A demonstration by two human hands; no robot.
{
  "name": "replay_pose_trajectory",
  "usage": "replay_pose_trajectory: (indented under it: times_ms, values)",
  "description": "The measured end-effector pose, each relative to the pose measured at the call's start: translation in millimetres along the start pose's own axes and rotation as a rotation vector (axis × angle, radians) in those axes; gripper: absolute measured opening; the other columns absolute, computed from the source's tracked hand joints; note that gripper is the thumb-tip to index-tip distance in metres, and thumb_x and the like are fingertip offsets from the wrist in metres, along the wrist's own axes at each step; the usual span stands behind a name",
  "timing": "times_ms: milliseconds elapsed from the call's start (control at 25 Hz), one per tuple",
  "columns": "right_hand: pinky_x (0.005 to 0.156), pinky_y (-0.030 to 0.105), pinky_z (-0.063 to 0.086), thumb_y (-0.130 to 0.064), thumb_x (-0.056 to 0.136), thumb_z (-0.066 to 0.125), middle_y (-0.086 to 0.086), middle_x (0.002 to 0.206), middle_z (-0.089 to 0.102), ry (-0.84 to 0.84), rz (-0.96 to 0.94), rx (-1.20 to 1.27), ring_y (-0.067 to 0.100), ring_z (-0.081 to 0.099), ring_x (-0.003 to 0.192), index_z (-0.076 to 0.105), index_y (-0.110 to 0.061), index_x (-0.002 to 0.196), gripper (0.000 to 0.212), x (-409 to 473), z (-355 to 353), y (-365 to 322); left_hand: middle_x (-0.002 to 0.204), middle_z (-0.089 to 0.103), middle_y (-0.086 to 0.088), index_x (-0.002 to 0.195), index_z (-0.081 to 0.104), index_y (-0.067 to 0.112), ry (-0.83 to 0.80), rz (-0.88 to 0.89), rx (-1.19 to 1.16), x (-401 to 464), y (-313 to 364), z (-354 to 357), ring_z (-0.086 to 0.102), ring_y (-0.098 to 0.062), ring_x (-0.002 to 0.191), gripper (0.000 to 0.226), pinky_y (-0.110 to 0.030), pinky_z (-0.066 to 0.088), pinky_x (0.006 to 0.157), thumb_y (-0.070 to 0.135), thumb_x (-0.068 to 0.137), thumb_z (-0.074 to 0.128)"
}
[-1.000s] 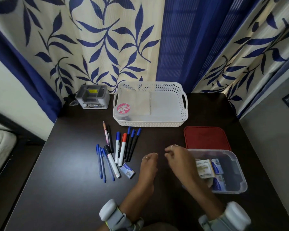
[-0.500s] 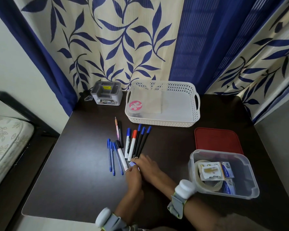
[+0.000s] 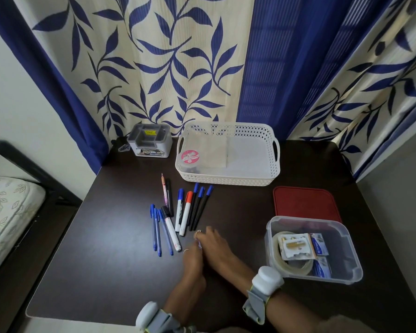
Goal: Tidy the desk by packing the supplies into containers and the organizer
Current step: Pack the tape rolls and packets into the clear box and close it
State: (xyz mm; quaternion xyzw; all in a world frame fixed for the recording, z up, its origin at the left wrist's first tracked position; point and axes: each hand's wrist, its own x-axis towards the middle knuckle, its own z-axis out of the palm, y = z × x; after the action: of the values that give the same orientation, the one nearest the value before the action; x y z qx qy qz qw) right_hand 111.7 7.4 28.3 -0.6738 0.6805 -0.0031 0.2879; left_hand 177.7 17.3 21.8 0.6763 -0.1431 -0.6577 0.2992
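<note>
My right hand (image 3: 213,241) and my left hand (image 3: 193,258) meet on the dark desk (image 3: 111,272), just right of the pens. A small blue-and-white packet (image 3: 199,245) shows only as a sliver between them, with my right fingers closed over it. My left fingers curl against it; their grip is hidden. Several markers (image 3: 183,212), blue pens (image 3: 157,229) and a pencil (image 3: 164,191) lie loose to the left. The clear container (image 3: 353,260) at the right holds a tape roll (image 3: 296,266) and small packets.
A red lid (image 3: 305,203) lies behind the clear container. A white perforated basket (image 3: 228,182) stands at the back centre, a grey desk organizer (image 3: 150,143) at the back left. Curtains hang behind the desk. A bed (image 3: 7,212) is off the left edge.
Both hands moved left from beside the clear container to the small packet by the pens and closed around it. The camera view shifted a little.
</note>
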Motion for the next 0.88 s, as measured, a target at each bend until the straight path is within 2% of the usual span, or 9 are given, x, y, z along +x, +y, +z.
replay_pose_trajectory:
  times_ms: [80,240,360,480,560,640,680,720,880]
  values:
    - [0.088,0.039,0.045,-0.018,0.096,0.042,0.016,0.123,0.044,0.036,0.030,0.074,0.035,0.049,0.113,0.052,-0.011,0.118,0.025,-8,-9,4,0.078,0.062,-0.014,0.103,0.059,-0.001,-0.043,0.032,0.003,-6,2,5,0.060,-0.024,0.077,0.030,-0.032,0.047,0.063,0.022,0.097,0.040]
    - [0.090,0.035,0.044,-0.027,0.095,0.047,0.011,0.119,0.046,0.167,0.082,0.259,0.028,0.051,0.111,0.056,-0.019,0.117,0.025,-30,-40,12,0.086,0.065,-0.016,0.096,0.063,0.003,-0.138,0.156,0.033,-28,14,21,0.063,-0.025,0.082,0.031,-0.030,0.049,0.063,0.022,0.098,0.037]
    - [0.090,0.034,0.046,-0.028,0.092,0.051,0.008,0.113,0.053,0.292,0.131,0.324,0.027,0.057,0.106,0.058,-0.022,0.111,0.021,-47,-70,27,0.095,0.070,-0.013,0.103,0.064,0.006,-0.302,0.266,0.096,-52,23,36,0.067,-0.020,0.086,0.036,-0.023,0.052,0.064,0.029,0.100,0.036]
    - [0.080,0.032,0.049,-0.024,0.087,0.058,0.001,0.101,0.061,0.398,0.209,0.345,0.019,0.060,0.091,0.059,-0.026,0.101,0.015,-71,-99,53,0.098,0.070,-0.011,0.106,0.063,0.009,-0.448,0.288,0.133,-68,30,52,0.068,-0.016,0.087,0.033,-0.021,0.054,0.072,0.031,0.099,0.038]
    - [0.068,0.027,0.052,-0.023,0.087,0.061,-0.006,0.090,0.060,0.443,0.313,0.391,0.012,0.060,0.080,0.058,-0.027,0.099,0.013,-92,-113,76,0.098,0.068,-0.009,0.103,0.061,0.013,-0.490,0.272,0.157,-73,34,59,0.066,-0.015,0.089,0.030,-0.023,0.052,0.078,0.030,0.099,0.038]
    - [0.053,0.017,0.044,-0.021,0.089,0.060,-0.010,0.081,0.057,0.446,0.439,0.426,0.005,0.058,0.070,0.057,-0.026,0.099,0.011,-114,-121,105,0.096,0.068,-0.007,0.101,0.061,0.014,-0.525,0.265,0.191,-76,35,64,0.066,-0.013,0.088,0.029,-0.023,0.052,0.078,0.030,0.099,0.038]
    - [0.050,0.015,0.039,-0.020,0.089,0.060,-0.010,0.081,0.055,0.435,0.501,0.416,0.003,0.055,0.068,0.056,-0.025,0.100,0.012,-124,-121,121,0.096,0.068,-0.007,0.101,0.062,0.014,-0.534,0.264,0.208,-75,34,66,0.066,-0.013,0.088,0.029,-0.022,0.052,0.078,0.030,0.099,0.038]
    - [0.050,0.015,0.037,-0.019,0.089,0.060,-0.009,0.083,0.054,0.417,0.564,0.391,0.001,0.053,0.068,0.056,-0.025,0.102,0.015,-133,-119,137,0.096,0.068,-0.007,0.101,0.062,0.013,-0.542,0.254,0.213,-75,34,68,0.066,-0.012,0.088,0.029,-0.022,0.052,0.078,0.030,0.099,0.038]
    - [0.059,0.021,0.046,-0.014,0.086,0.063,0.002,0.104,0.059,0.258,0.731,0.305,0.009,0.056,0.074,0.055,-0.020,0.113,0.028,-147,-96,176,0.097,0.069,-0.008,0.101,0.063,0.012,-0.560,0.226,0.238,-74,31,74,0.067,-0.013,0.088,0.029,-0.022,0.052,0.079,0.029,0.099,0.040]
